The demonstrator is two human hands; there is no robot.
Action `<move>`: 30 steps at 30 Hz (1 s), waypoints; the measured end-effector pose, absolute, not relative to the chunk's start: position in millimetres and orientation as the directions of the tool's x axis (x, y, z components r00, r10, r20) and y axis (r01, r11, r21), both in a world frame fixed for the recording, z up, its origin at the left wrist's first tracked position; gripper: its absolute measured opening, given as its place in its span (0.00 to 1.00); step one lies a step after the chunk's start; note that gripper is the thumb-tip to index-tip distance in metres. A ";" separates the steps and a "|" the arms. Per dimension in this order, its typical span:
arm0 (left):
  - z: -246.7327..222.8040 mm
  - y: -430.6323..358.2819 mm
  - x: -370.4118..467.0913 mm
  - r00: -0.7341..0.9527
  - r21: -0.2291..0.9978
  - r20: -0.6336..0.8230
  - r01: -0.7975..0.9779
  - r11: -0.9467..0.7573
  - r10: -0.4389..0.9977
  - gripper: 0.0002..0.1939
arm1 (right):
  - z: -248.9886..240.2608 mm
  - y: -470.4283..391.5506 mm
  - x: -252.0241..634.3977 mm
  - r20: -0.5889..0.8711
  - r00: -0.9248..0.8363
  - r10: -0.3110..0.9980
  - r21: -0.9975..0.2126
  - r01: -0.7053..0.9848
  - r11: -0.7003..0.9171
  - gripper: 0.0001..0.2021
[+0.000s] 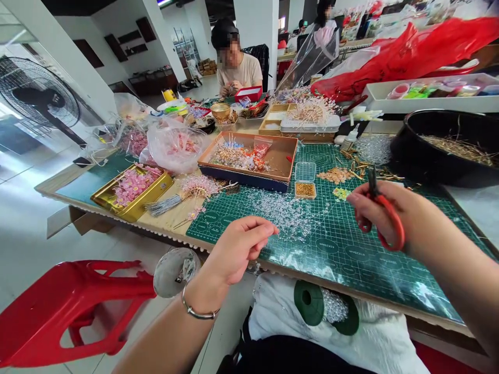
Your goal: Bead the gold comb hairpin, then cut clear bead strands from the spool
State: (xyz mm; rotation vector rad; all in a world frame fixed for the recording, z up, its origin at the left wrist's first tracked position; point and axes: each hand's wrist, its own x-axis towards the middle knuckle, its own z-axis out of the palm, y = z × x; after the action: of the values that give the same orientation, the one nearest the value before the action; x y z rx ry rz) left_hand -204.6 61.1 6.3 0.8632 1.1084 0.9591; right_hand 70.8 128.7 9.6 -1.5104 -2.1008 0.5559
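Note:
My right hand (384,210) is wrapped round red-handled pliers (393,223), whose dark jaws point up; they could be small cutters. Thumb and fingertips of my left hand (247,241) are pinched together at the front of the table; whatever they hold is too small to make out. Just beyond my left hand, clear beads (286,213) lie scattered over the green cutting mat (351,249). A small clear box (305,190) of gold beads stands open behind them. A spool (325,309) wound with clear beads rests on a white cloth on my lap.
A gold tin (152,192) of pink flowers and a shallow box (283,184) of beaded pieces stand on the table. At right is a black basin (409,150). A red stool (50,306) and a bin (163,280) are at left. A person (241,67) sits opposite.

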 end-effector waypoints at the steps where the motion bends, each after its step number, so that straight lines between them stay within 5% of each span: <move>1: 6.0 63.7 -202.0 0.159 0.912 -0.323 -0.213 0.351 0.933 0.10 | 15.7 118.6 62.4 0.140 -0.214 0.967 -0.543 0.800 0.255 0.16; 6: 8.5 73.7 -187.4 0.123 0.914 -0.287 -0.261 0.310 0.950 0.11 | 26.5 75.6 15.5 -0.106 -0.500 0.859 -0.514 0.767 0.383 0.21; 12: 7.2 77.0 -179.7 0.100 0.962 -0.222 -0.138 0.235 0.970 0.09 | 10.3 83.7 -0.6 -0.246 -0.535 0.808 -0.453 0.801 0.392 0.21; 19: 2.6 82.5 -181.8 0.075 0.985 -0.169 -0.008 0.170 0.983 0.09 | 5.9 96.1 -2.0 -0.225 -0.538 0.812 -0.487 0.784 0.385 0.22; 30: -3.0 91.4 -185.8 0.096 0.977 -0.199 -0.059 0.205 0.975 0.08 | 3.4 104.9 -6.0 -0.189 -0.590 0.785 -0.665 0.665 0.340 0.19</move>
State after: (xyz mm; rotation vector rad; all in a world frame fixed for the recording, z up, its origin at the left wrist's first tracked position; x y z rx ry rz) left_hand -185.8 91.4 -3.0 1.0507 1.1839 1.0268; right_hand -6.0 104.9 3.4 -1.3291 -2.4323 1.0855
